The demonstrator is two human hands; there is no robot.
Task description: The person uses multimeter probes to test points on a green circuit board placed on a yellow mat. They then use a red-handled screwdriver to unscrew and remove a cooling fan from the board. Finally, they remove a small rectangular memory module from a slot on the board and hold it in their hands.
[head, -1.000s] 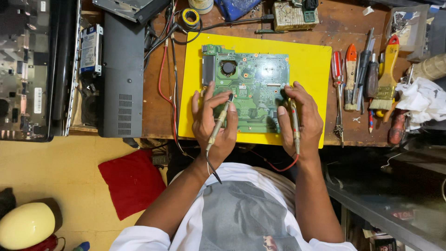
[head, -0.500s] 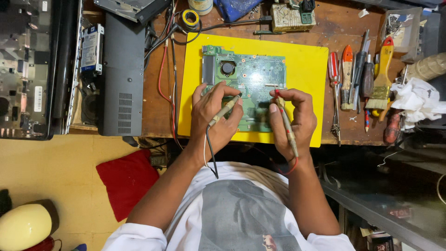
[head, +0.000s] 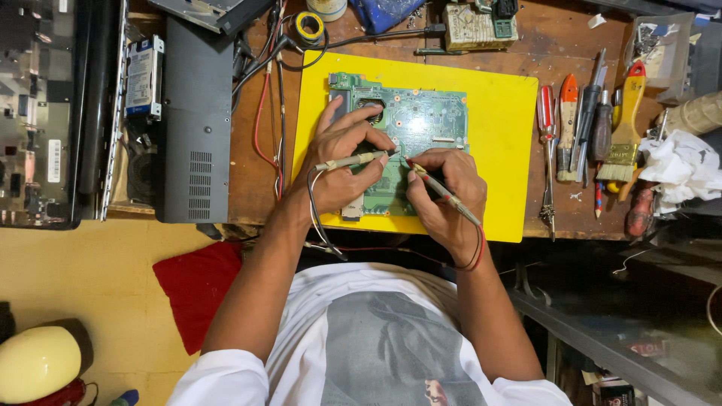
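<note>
Wooden bench point(head: 256, 188), yellow mat point(head: 496, 135), circuit board point(head: 421, 120) on it. Left hand point(head: 342, 162) grips 1 black-wired probe point(head: 353, 159); right hand point(head: 444, 188) grips 1 red-wired probe point(head: 444, 194). Screwdrivers point(head: 571, 128) lie beside the mat.

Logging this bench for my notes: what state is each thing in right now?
Green circuit board: bare, flat on yellow mat.
Left hand: grip on black-leaded probe, tip on board.
Right hand: grip on red-leaded probe, tip on board.
Screwdrivers: lying unused.

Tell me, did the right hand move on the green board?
Yes. The right hand slid left from the green circuit board's right edge toward its middle, so its probe tip now nearly meets the left hand's probe.
</note>
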